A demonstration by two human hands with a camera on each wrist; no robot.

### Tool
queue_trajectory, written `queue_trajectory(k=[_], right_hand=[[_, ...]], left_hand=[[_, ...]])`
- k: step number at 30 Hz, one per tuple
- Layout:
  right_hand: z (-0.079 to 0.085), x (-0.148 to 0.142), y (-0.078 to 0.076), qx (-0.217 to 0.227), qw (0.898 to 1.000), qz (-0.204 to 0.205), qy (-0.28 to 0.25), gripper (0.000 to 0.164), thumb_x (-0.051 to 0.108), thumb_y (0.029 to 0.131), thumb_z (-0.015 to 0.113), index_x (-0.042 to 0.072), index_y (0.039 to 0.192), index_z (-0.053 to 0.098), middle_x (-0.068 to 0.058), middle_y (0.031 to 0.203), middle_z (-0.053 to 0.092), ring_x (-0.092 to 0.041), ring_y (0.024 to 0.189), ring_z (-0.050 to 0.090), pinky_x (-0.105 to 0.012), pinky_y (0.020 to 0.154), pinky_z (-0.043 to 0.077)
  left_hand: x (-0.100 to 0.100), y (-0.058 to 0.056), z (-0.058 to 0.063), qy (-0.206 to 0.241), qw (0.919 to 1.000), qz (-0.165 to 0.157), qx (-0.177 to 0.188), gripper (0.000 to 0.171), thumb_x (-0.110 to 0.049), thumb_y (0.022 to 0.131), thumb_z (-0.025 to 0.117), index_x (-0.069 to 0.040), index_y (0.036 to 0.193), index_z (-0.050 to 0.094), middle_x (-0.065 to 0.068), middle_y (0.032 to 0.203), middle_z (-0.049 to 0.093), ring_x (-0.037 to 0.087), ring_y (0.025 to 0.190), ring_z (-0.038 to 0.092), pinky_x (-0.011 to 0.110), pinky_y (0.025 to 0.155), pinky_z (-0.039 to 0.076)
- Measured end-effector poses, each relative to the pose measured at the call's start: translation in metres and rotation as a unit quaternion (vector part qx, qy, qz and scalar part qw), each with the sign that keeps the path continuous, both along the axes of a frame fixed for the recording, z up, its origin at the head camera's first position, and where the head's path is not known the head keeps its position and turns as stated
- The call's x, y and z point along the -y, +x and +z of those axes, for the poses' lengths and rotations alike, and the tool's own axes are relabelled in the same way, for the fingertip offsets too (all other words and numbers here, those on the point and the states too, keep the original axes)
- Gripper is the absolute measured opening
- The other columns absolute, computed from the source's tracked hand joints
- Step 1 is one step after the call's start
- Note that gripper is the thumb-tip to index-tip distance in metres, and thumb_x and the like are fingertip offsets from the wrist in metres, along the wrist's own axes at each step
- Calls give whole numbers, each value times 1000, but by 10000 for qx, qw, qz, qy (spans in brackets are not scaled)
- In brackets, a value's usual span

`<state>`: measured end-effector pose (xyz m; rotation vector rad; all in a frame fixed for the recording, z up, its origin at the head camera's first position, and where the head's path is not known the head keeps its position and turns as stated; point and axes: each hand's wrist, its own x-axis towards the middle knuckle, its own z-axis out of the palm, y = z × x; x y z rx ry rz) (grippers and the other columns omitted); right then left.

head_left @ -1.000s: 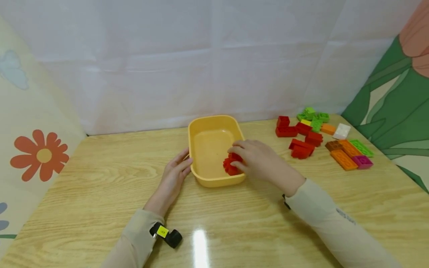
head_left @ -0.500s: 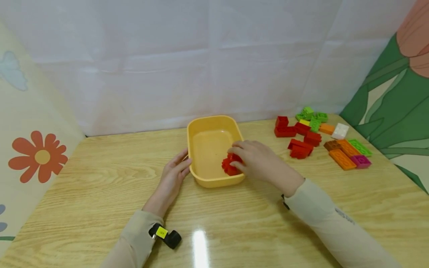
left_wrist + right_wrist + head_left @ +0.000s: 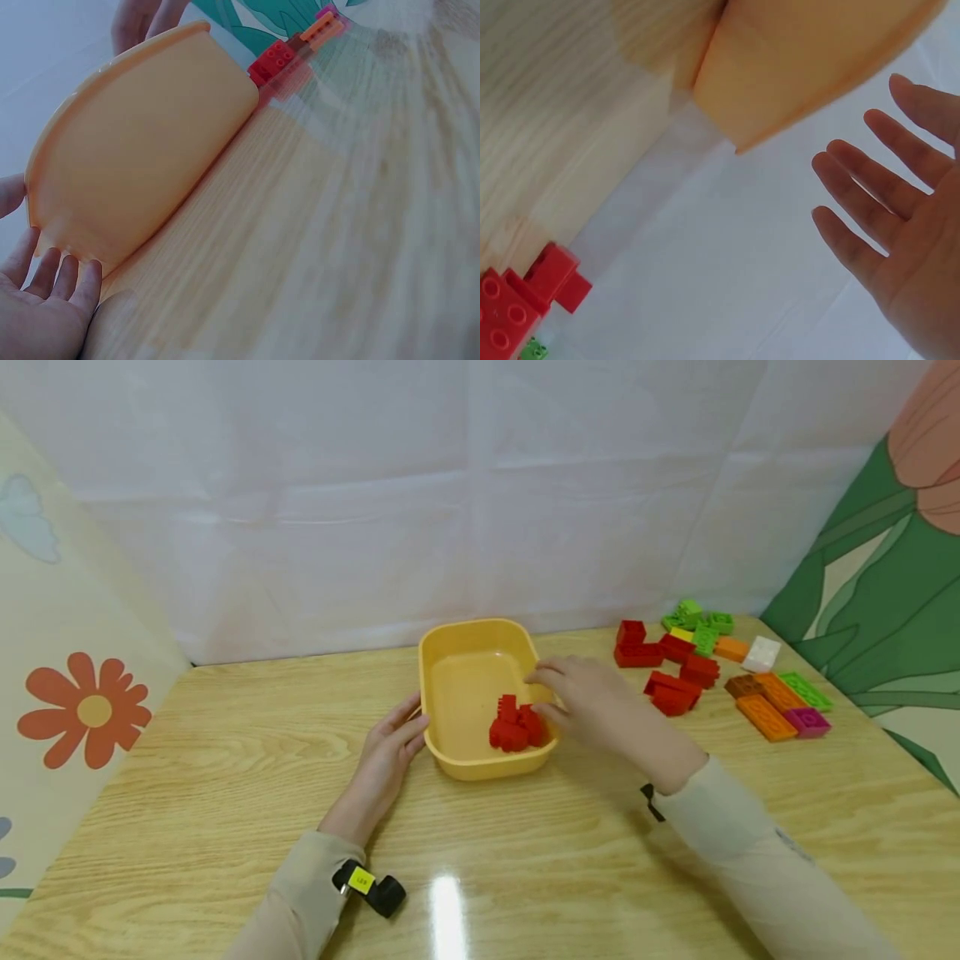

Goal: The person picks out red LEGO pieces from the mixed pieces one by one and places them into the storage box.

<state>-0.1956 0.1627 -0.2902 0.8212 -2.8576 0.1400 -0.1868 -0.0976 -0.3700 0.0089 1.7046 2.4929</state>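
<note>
Works at a wooden table point(image 3: 225, 760), before a white sheet point(image 3: 337, 510), between a flower panel point(image 3: 93, 610) at 9 o'clock and a leaf panel point(image 3: 885, 602) at 2. Rests the left hand point(image 3: 385, 760) against the tub point(image 3: 491, 769) at its 8 o'clock wall, fingers nearly straight and slightly apart. Holds the right hand point(image 3: 592, 697) at the tub's 3 o'clock rim, fingers spread; cannot tell whether touching it. Has the tub upright mid-table, mouth up, long axis running from just short of 12 to just short of 6. Contains a red clump point(image 3: 512, 737) at 4 o'clock, with one stub pointing to 12. Shows, well apart toward 3, loose red bricks point(image 3: 637, 656), with green bricks point(image 3: 688, 612) beyond and orange bricks point(image 3: 767, 718) at 3.
</note>
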Motion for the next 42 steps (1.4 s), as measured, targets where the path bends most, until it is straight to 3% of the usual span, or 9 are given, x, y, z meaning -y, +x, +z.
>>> queue_trajectory(k=[6, 15, 21, 29, 42], right_hand=[[10, -16, -2, -179, 9995, -244, -118, 43, 33, 85, 65, 10, 121, 60, -13, 125, 63, -31, 111, 56, -52, 96, 52], [21, -39, -8, 283, 9963, -778, -213, 43, 32, 89, 60, 9, 125, 57, -17, 130, 59, -34, 118, 51, -58, 97, 48], [25, -60, -15, 733, 9908, -1112, -245, 48, 36, 92, 55, 8, 130, 53, -21, 131, 57, -38, 113, 53, -60, 93, 49], [22, -85, -27, 1302, 9782, -1559, -438, 53, 39, 93, 51, 1, 130, 50, -28, 130, 55, -41, 111, 54, -65, 94, 46], [9, -106, -35, 1305, 9749, -1758, -397, 50, 34, 93, 52, -1, 127, 50, -32, 122, 59, -42, 104, 55, -63, 87, 49]], left_hand=[[0, 0, 0, -84, 10000, 12, -32, 53, -2, 94, 47, 2, 145, 31, 17, 153, 33, 27, 133, 37, 12, 89, 52], [0, 0, 0, -29, 10000, -5, -47, 53, -2, 94, 46, 3, 145, 31, 18, 153, 32, 28, 134, 36, 11, 88, 52], [0, 0, 1, -7, 10000, -11, -4, 54, -3, 94, 48, 2, 145, 31, 17, 153, 33, 26, 133, 38, 11, 89, 52], [1, 0, 0, -7, 10000, -19, -24, 54, -3, 94, 48, 2, 145, 31, 18, 153, 33, 27, 133, 38, 12, 90, 52], [1, 1, 0, -21, 10000, -16, -30, 54, -2, 94, 47, 2, 145, 31, 17, 153, 32, 27, 133, 36, 11, 88, 52]])
